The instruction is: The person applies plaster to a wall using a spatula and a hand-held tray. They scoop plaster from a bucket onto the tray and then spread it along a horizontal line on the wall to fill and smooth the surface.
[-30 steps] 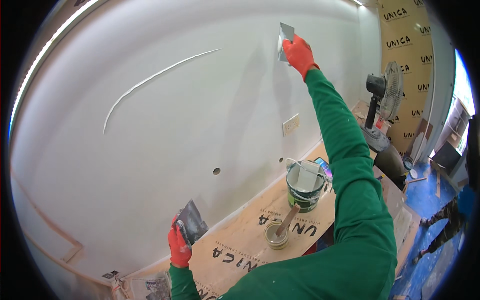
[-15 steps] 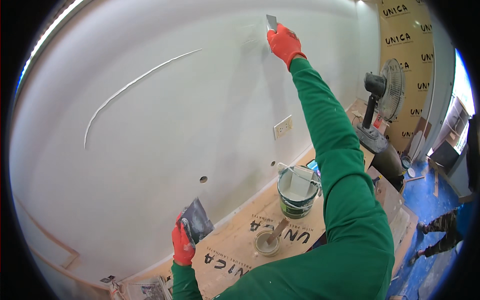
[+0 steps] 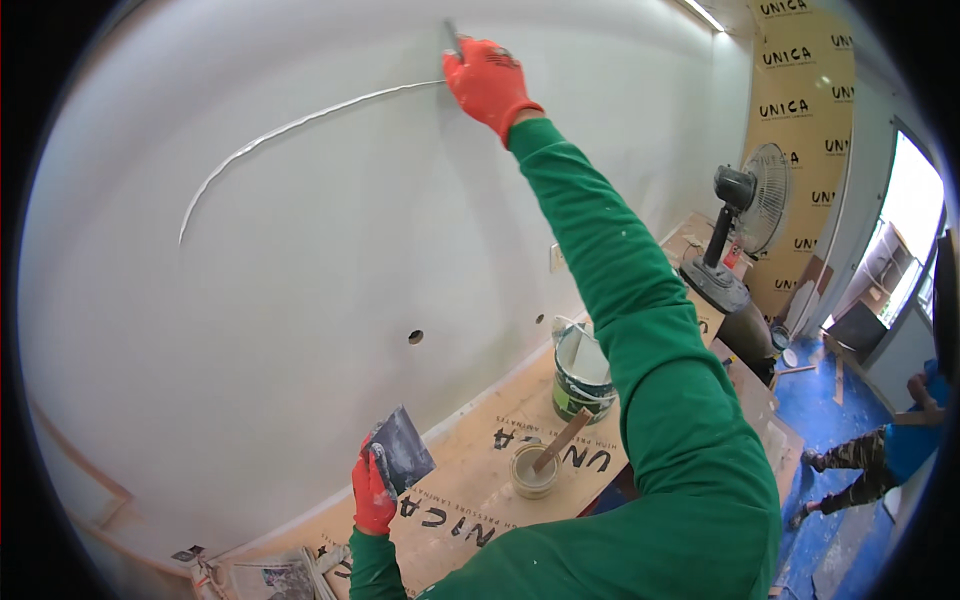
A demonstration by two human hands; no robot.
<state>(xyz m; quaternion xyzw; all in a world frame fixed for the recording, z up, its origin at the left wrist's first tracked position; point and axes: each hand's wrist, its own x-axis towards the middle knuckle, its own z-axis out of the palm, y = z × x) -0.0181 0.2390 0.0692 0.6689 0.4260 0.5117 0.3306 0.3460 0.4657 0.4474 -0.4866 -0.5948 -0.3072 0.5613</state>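
Raised high against the pale wall, my right hand in a red glove is closed on a putty knife, whose blade shows only edge-on. Beside it, the right end of a thin, curved white ridge of what looks like filler meets my glove. Low down at the left, my left hand, also gloved in red with whitish smears, grips a flat dark grey filler blade. Its face is tilted up and carries smudges. My glove covers its lower left edge, so any handle is hidden.
On the printed board along the wall stand a bucket and an open tin with a wooden stick. A fan is further right. Another person is on the blue floor. Newspapers lie lower left.
My right hand with the putty knife has swept left across the wall to the ridge's end. My left hand has barely shifted. The view has turned slightly, and more of the other person shows.
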